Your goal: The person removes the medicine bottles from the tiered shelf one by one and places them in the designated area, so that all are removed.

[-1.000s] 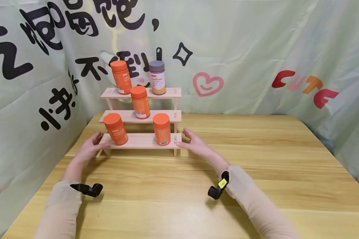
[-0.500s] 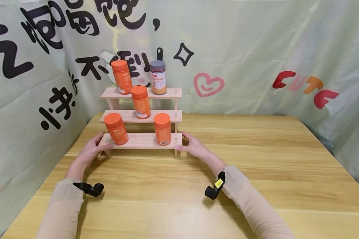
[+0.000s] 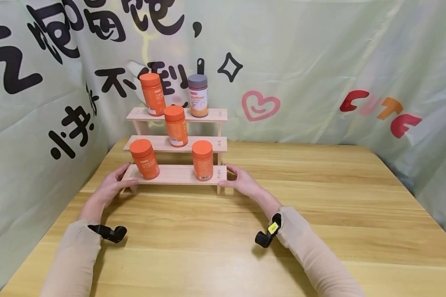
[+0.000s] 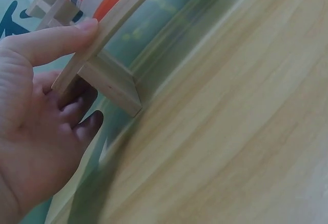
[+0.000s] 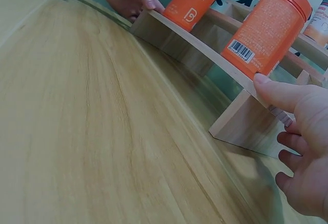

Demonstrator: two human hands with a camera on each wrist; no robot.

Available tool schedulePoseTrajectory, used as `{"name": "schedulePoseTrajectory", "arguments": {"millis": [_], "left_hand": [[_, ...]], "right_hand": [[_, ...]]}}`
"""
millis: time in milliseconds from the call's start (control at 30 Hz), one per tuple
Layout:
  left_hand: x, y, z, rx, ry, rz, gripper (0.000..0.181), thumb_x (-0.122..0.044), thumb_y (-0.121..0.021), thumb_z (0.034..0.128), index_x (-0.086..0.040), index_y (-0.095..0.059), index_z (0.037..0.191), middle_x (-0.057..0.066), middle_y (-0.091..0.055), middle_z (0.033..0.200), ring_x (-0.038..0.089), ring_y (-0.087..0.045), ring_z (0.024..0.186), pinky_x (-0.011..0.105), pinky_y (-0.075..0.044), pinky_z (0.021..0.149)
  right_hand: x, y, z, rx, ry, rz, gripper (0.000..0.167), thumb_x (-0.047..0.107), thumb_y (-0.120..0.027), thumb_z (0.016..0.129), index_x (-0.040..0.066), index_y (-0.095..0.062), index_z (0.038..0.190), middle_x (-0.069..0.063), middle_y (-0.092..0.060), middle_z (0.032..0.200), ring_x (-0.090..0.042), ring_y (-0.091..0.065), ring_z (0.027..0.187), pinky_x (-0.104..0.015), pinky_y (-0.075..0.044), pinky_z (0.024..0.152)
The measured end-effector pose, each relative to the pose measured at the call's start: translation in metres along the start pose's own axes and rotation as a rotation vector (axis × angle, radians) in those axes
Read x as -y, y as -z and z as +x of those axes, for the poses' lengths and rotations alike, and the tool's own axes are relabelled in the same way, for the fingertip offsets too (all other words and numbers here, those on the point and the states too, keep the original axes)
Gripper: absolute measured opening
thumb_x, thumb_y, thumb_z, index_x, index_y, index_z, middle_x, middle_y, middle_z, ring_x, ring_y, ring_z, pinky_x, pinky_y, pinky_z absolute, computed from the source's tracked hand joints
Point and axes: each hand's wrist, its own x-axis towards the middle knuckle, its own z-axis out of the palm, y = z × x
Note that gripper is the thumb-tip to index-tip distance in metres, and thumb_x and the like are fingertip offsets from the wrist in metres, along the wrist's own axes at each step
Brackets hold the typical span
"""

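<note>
Two sleeves [image 3: 72, 255] reach over the wood table [image 3: 178, 255], each with a little black camera [image 3: 115, 234] by the wrist. The left hand [image 3: 110, 187] and right hand [image 3: 244, 182] pinch the two ends of the low shelf [image 3: 174, 175], thumbs on top. It belongs to the wooden stand [image 3: 154, 143], at the back left of the table. This looks like the holding step. Moving it would need both hands even, because five jars [image 3: 176, 128] could tip: two low, one middle, two up top. Behind, a cloth wall [image 3: 293, 53] could block a push back.
</note>
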Motion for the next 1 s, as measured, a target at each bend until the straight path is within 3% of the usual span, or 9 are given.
{"name": "schedulePoseTrajectory", "arguments": {"millis": [367,633,1000], "left_hand": [[-0.005,-0.004,-0.008,-0.001,-0.01,0.012,0.086,-0.009,-0.064,0.0864,0.004,-0.003,0.146,0.022,-0.003,0.152,0.035,-0.005,0.138,0.047,-0.007,0.112],[-0.008,-0.012,-0.013,0.047,-0.03,-0.022,0.079,-0.003,-0.06,0.087,0.006,-0.008,0.145,0.024,-0.004,0.151,0.037,-0.007,0.138,0.048,-0.009,0.111],[-0.011,-0.026,-0.011,0.082,-0.053,0.021,0.079,-0.005,-0.063,0.0857,0.008,-0.012,0.144,0.026,-0.009,0.15,0.04,-0.014,0.136,0.049,-0.013,0.11]], "right_hand": [[-0.002,0.005,-0.009,-0.028,-0.013,-0.084,0.075,0.017,-0.073,0.081,0.0,-0.032,0.142,-0.017,-0.034,0.145,-0.03,-0.025,0.136,-0.047,-0.021,0.11],[-0.009,0.017,-0.023,-0.019,-0.006,-0.081,0.078,0.021,-0.073,0.081,0.002,-0.031,0.143,-0.017,-0.033,0.146,-0.032,-0.025,0.135,-0.049,-0.021,0.109],[-0.018,0.033,-0.039,-0.017,0.011,-0.098,0.079,0.023,-0.072,0.081,-0.001,-0.029,0.143,-0.02,-0.032,0.145,-0.036,-0.027,0.134,-0.05,-0.023,0.109]]}}
